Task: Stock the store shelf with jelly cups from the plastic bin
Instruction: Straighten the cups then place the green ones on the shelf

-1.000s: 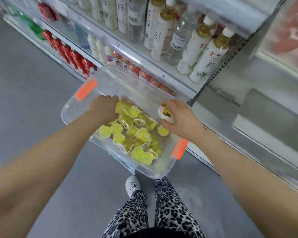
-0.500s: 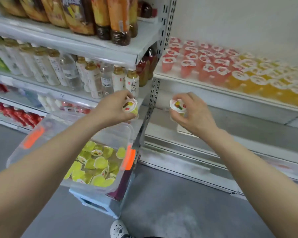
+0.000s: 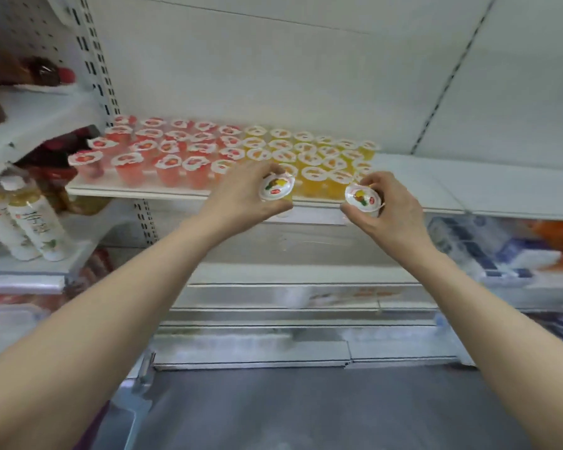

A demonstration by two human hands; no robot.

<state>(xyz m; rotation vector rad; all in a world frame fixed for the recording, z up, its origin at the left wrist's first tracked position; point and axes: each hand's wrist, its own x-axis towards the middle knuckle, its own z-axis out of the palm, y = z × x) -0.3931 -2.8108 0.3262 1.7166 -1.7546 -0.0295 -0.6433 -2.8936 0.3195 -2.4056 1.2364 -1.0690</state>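
Note:
My left hand (image 3: 241,193) grips a jelly cup (image 3: 275,187) with a white fruit-printed lid, held at the front edge of the white shelf (image 3: 436,186). My right hand (image 3: 387,203) grips a second jelly cup (image 3: 362,197) of the same kind, just right of the first. Behind both hands the shelf carries rows of red jelly cups (image 3: 163,147) on the left and orange-yellow jelly cups (image 3: 316,151) in the middle. The plastic bin is out of view.
The right part of the shelf past the yellow cups is bare white board. Tea bottles (image 3: 30,222) stand on a lower shelf at the left, beside a perforated upright (image 3: 95,60). Blurred blue and orange packages (image 3: 517,248) lie lower right. Grey floor is below.
Both hands have lifted from the bin with one cup each and moved up and right to the shelf's front edge. My view has swung up from the bin to the jelly shelf.

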